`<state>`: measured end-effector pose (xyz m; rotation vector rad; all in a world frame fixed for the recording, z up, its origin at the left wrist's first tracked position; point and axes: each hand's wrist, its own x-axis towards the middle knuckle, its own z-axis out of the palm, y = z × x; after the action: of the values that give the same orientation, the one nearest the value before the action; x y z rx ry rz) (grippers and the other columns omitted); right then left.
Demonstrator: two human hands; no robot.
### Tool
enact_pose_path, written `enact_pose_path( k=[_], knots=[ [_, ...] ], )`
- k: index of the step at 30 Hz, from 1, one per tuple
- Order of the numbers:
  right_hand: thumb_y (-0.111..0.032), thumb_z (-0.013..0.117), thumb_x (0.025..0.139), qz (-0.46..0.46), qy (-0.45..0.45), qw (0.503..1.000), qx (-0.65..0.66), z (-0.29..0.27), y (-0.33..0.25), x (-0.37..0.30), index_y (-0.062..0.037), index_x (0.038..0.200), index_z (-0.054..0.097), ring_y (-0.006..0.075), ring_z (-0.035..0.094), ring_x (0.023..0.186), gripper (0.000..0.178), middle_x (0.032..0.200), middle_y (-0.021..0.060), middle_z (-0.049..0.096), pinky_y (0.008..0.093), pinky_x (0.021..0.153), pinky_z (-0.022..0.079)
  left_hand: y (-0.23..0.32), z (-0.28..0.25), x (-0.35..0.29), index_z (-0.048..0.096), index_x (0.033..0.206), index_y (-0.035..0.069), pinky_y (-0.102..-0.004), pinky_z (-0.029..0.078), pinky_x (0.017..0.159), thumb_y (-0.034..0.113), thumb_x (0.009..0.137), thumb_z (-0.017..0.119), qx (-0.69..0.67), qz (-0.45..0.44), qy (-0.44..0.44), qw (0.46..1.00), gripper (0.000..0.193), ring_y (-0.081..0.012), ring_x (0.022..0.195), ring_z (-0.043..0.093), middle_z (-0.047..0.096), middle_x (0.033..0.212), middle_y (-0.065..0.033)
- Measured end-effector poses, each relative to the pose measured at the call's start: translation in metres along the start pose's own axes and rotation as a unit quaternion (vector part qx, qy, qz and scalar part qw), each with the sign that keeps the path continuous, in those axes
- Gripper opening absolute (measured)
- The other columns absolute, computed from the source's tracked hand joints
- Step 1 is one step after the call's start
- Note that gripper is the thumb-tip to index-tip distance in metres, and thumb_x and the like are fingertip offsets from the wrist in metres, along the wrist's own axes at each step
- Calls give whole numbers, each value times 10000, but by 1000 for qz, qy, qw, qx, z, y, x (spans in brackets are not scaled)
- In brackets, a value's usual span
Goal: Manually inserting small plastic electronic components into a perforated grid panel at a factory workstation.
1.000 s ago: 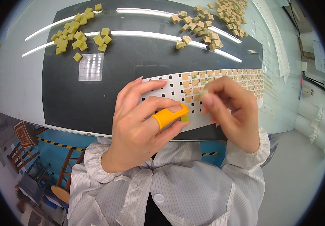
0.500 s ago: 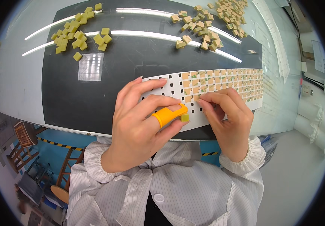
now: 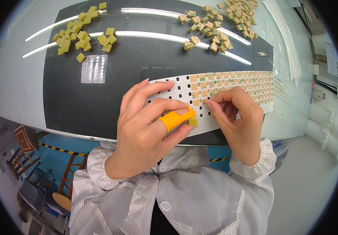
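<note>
My left hand (image 3: 143, 121) rests over the left part of a white sheet (image 3: 184, 88) with rows of small square holes. A yellow-orange finger sleeve (image 3: 171, 121) sits on its index finger. Between the sleeve's tip and the thumb is a small yellow-green block (image 3: 193, 122). My right hand (image 3: 237, 115) has its fingers curled in and its thumb tip at the lower row of tan squares (image 3: 197, 102) on the sheet. Whatever its fingers hold, if anything, is hidden. Tan squares, some with green marks, fill the sheet's right part in rows.
Loose yellow-green blocks (image 3: 75, 29) lie at the far left of the black mat (image 3: 110, 102). Several tan-topped blocks (image 3: 208, 25) are piled at the far right. A clear gridded square (image 3: 93, 69) lies on the mat, and a long white ruler-like strip (image 3: 284, 43) on the table's right side.
My right hand has shifted slightly up, its index finger curling back from the tan squares while the thumb stays near them. My left hand is nearly still, with the block in the same place.
</note>
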<state>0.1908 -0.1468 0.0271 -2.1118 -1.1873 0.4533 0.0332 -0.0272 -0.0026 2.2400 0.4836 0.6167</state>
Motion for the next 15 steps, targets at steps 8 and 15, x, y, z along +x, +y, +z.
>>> enact_pose_path(
  k=[8,15],
  knots=[
    [-51,709,863,254,-219,888,315,-24,-16,19,0,853,625,20,567,620,99,756,2,639,173,520,443,-2,-5,-3,718,851,119,-514,384,1033,148,638,852,-1,2,-4,1000,254,-270,1136,601,717,950,21],
    [-77,686,885,309,-289,837,347,-21,-20,24,16,874,626,47,597,624,112,753,24,655,189,557,497,-1,-6,-2,736,864,129,-511,389,1027,141,639,848,4,-1,-6,1000,252,-269,1133,602,712,960,31]
  ],
)
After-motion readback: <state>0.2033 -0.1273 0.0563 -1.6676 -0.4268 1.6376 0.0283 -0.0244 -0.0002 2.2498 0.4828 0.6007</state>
